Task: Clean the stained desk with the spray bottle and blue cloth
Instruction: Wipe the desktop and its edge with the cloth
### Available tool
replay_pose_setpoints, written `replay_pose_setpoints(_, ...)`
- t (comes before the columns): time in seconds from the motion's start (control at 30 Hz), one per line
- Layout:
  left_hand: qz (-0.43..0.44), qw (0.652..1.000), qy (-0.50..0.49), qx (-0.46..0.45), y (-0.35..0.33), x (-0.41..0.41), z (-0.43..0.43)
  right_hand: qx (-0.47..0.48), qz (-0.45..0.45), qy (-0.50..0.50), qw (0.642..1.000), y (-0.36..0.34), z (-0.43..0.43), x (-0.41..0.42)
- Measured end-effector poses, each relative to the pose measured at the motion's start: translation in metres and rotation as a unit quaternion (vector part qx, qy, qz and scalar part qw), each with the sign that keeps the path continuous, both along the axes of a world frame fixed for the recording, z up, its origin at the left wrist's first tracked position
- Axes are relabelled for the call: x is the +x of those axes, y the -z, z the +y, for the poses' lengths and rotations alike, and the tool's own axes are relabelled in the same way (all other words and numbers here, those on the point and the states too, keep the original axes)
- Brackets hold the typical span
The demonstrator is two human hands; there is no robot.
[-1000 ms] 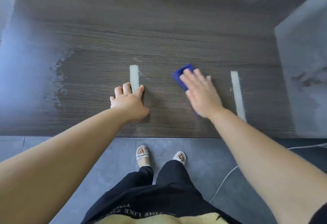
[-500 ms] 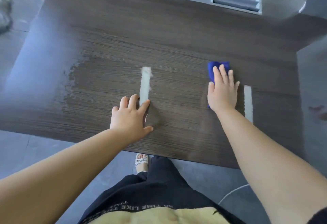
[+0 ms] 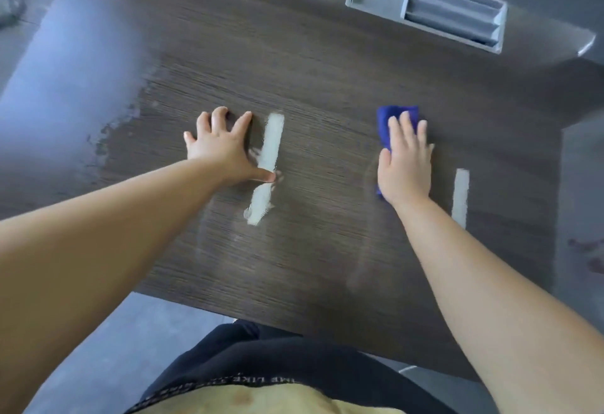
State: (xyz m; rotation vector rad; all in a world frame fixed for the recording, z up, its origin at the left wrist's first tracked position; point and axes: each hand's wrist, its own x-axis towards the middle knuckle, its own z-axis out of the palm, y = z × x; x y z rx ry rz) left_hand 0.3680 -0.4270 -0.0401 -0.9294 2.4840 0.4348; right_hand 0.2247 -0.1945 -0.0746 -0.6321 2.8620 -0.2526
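Observation:
The dark wood-grain desk (image 3: 310, 64) fills the view. My right hand (image 3: 405, 162) presses flat on the folded blue cloth (image 3: 397, 116), whose far end sticks out past my fingers. My left hand (image 3: 225, 149) lies flat on the desk with fingers spread, its thumb touching a pale stripe (image 3: 266, 165). A second pale stripe (image 3: 460, 201) lies just right of my right wrist. Faint wet arcs mark the wood near the front edge. A patchy wet or glossy area (image 3: 108, 139) covers the desk's left part. No spray bottle is in view.
A grey compartmented tray (image 3: 428, 5) is set in the desk at the far right. A grey panel (image 3: 585, 204) borders the desk on the right. Grey floor tiles show below the front edge and at the left.
My right hand has slid the cloth farther from me and rightward across the desk. My left hand moved forward beside the pale stripe. The view shifted closer over the desk.

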Motion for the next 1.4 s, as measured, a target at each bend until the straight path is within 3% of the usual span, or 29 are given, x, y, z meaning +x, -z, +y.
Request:
replay_pose_setpoints(0.07, -0.017, 1.000, 0.006, -0.006, -0.001, -0.002, 0.000, -0.004, 0.006, 0.110, 0.994, -0.002, -0.026, 0.003)
replay_pose_setpoints(0.1, -0.024, 1.000, 0.008, -0.008, -0.002, -0.003, 0.001, -0.004, 0.011, 0.109, 0.994, -0.001, -0.039, 0.014)
replay_pose_setpoints(0.13, -0.029, 1.000, 0.006, -0.009, -0.002, -0.007, 0.000, -0.008, 0.020, 0.060, 0.998, 0.001, -0.051, 0.026)
replay_pose_setpoints(0.2, -0.036, 0.999, 0.009, -0.013, -0.003, -0.009, 0.001, -0.029, 0.005, -0.141, 0.990, 0.004, -0.056, 0.057)
replay_pose_setpoints(0.27, -0.041, 0.999, 0.012, -0.017, -0.002, -0.010, 0.000, -0.035, 0.003, -0.329, 0.944, 0.004, -0.042, 0.054)
replay_pose_setpoints(0.3, -0.042, 0.999, 0.013, -0.017, -0.002, -0.010, -0.001, -0.036, 0.013, -0.367, 0.929, 0.003, -0.035, 0.036)
replay_pose_setpoints(0.37, -0.043, 0.999, 0.013, -0.012, -0.002, -0.011, -0.002, -0.018, 0.046, -0.330, 0.943, 0.005, -0.027, -0.008)
replay_pose_setpoints(0.47, -0.044, 0.999, 0.012, -0.007, -0.003, -0.013, -0.003, -0.002, 0.019, -0.060, 0.998, 0.002, -0.042, -0.062)
replay_pose_setpoints(0.53, -0.046, 0.999, 0.011, -0.002, -0.005, -0.013, -0.002, -0.003, -0.001, 0.090, 0.996, 0.000, -0.071, -0.065)
replay_pose_setpoints(0.57, -0.047, 0.999, 0.010, 0.000, -0.005, -0.013, -0.002, -0.005, -0.007, 0.103, 0.995, 0.000, -0.087, -0.056)
replay_pose_setpoints(0.6, -0.046, 0.999, 0.010, -0.001, -0.005, -0.012, -0.001, -0.006, -0.001, 0.069, 0.998, 0.001, -0.099, -0.045)
replay_pose_setpoints(0.67, -0.044, 0.999, 0.012, -0.004, -0.006, -0.011, -0.002, -0.012, 0.002, -0.095, 0.995, 0.004, -0.110, -0.017)
replay_pose_setpoints(0.77, -0.038, 0.999, 0.017, -0.005, -0.005, -0.009, -0.002, -0.024, -0.007, -0.389, 0.921, 0.003, -0.085, -0.008)
replay_pose_setpoints(0.8, -0.039, 0.999, 0.018, -0.004, -0.005, -0.009, -0.001, -0.030, 0.007, -0.437, 0.899, 0.002, -0.073, -0.020)
replay_pose_setpoints(0.87, -0.041, 0.999, 0.020, 0.007, -0.007, -0.011, -0.003, -0.024, 0.029, -0.398, 0.916, 0.004, -0.061, -0.053)
replay_pose_setpoints(0.97, -0.037, 0.998, 0.017, 0.045, -0.016, -0.014, -0.015, -0.018, 0.001, -0.142, 0.990, 0.003, -0.077, -0.089)
replay_pose_setpoints(1.07, -0.032, 0.998, 0.054, 0.019, -0.018, -0.014, -0.031, 0.007, 0.015, 0.001, 1.000, 0.001, -0.129, -0.079)
replay_pose_setpoints(1.1, -0.029, 0.997, 0.065, -0.002, -0.017, -0.014, -0.037, 0.005, 0.015, -0.017, 1.000, 0.000, -0.143, -0.067)
replay_pose_setpoints(1.17, -0.025, 0.998, 0.052, -0.026, -0.014, -0.010, -0.052, -0.018, 0.002, -0.161, 0.987, 0.002, -0.155, -0.039)
replay_pose_setpoints(1.27, -0.015, 0.999, -0.028, -0.022, -0.010, 0.000, -0.075, -0.021, -0.012, -0.384, 0.923, 0.000, -0.126, -0.028)
replay_pose_setpoints(1.33, -0.016, 0.998, -0.062, -0.017, -0.006, 0.008, -0.082, -0.018, 0.002, -0.367, 0.930, -0.002, -0.110, -0.052)
replay_pose_setpoints(1.4, -0.030, 0.997, -0.064, -0.014, -0.004, 0.007, -0.083, -0.004, -0.009, -0.257, 0.966, 0.000, -0.118, -0.078)
